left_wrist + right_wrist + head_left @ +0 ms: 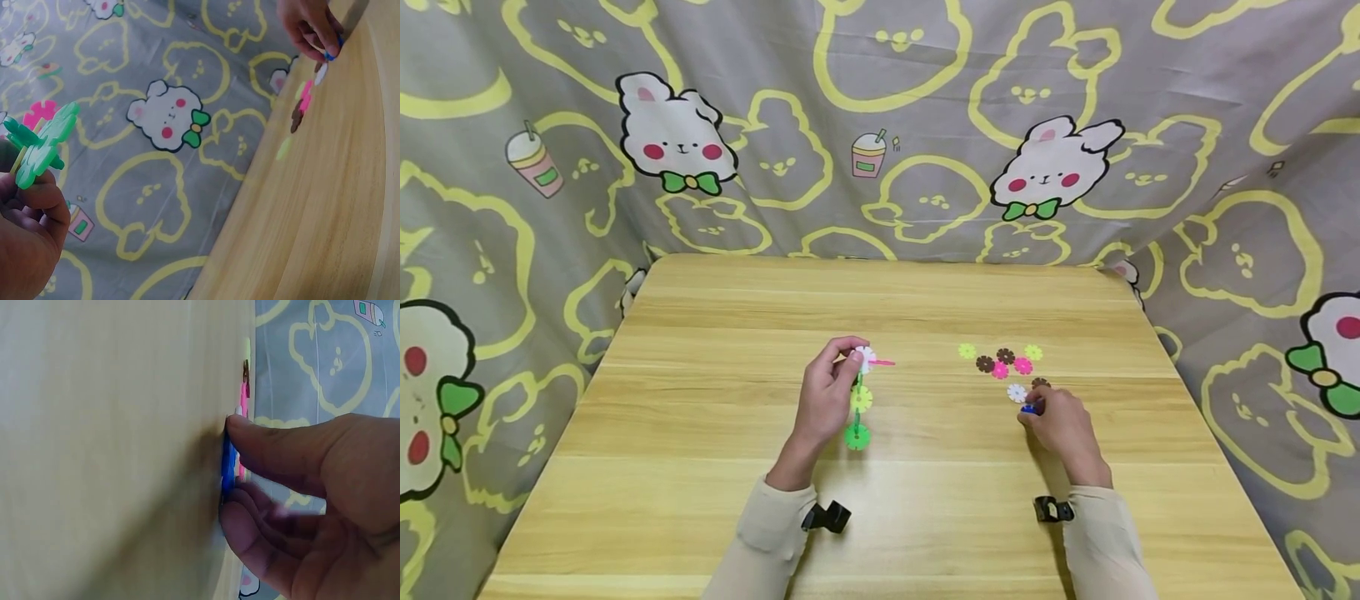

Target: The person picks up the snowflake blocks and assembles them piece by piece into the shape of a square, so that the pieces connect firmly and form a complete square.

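Fingers of the left hand [823, 396] are curled, and the white disc [867, 359] of a chain [859, 400] is pinched at the thumb and index fingertips. A pink disc [884, 363] is presented edge-on, just right of these fingertips. Below them, towards the wrist, a yellow disc [864, 402] and a green disc [857, 437] are seen face-on, linked by green pieces set on edge. In the left wrist view the chain is seen against the curtain [181, 219].

Fingers of the right hand [1066, 421] are bent, and a blue piece [229, 459] is gripped between thumb and fingertips, close to the table [940, 517]; whether contact is made cannot be told.

Just beyond the right fingertips a loose white disc [1017, 392] is laid flat; beside it a brown disc [1041, 383] is partly hidden by the hand. Farther beyond those fingers, two pink discs [1023, 366], two dark brown discs [985, 364] and two loose yellow discs [1033, 352] are spread. Behind the fingers, black cameras [827, 517] are worn at both wrists.
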{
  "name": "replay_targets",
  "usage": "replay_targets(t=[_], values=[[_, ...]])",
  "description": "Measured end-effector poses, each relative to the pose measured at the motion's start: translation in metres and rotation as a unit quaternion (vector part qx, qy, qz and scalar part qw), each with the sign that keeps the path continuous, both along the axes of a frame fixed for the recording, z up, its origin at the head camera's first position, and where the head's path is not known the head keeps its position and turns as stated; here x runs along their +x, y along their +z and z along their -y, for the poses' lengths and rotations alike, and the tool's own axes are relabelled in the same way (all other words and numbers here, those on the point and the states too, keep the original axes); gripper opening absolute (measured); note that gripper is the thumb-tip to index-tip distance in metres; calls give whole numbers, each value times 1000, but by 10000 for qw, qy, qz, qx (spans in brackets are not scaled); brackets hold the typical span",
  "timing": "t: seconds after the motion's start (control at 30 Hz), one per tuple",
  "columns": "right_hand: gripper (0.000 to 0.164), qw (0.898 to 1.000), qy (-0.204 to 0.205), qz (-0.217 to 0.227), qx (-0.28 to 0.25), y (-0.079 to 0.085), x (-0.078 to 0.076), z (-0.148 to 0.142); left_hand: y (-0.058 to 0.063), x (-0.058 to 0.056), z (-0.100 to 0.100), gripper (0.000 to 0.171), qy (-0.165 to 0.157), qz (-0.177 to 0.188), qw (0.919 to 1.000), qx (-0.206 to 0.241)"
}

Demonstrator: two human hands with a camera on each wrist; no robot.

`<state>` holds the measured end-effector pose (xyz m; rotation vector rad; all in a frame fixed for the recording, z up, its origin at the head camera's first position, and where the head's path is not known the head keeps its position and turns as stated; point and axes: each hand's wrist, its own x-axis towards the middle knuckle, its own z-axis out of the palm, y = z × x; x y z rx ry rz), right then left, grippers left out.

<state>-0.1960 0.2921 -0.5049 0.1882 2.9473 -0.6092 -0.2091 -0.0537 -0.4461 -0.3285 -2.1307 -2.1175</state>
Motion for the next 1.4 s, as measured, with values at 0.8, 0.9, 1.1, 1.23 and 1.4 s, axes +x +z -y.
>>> replay_targets(t=[0.8, 0.9, 1.1, 1.23, 1.4], values=[[33, 9969, -679, 376, -156, 6, 3, -3, -1, 0, 1, 22, 35, -36, 10000, -38], [29, 9983, -494, 275, -136, 6, 3, -2, -1, 0, 1, 21, 49, -38, 10000, -29], [14, 9981, 100, -24, -601, 13, -1, 10, 0, 0, 0, 19, 39, -2, 10000, 21], [12, 9901, 394, -221, -1330, 30, -5, 30, 1, 0, -1, 19, 27, -5, 10000, 33], [15, 9629, 635, -603, -2551, 59, -6, 67, 0, 1, -1, 19, 11, -45, 10000, 23]])
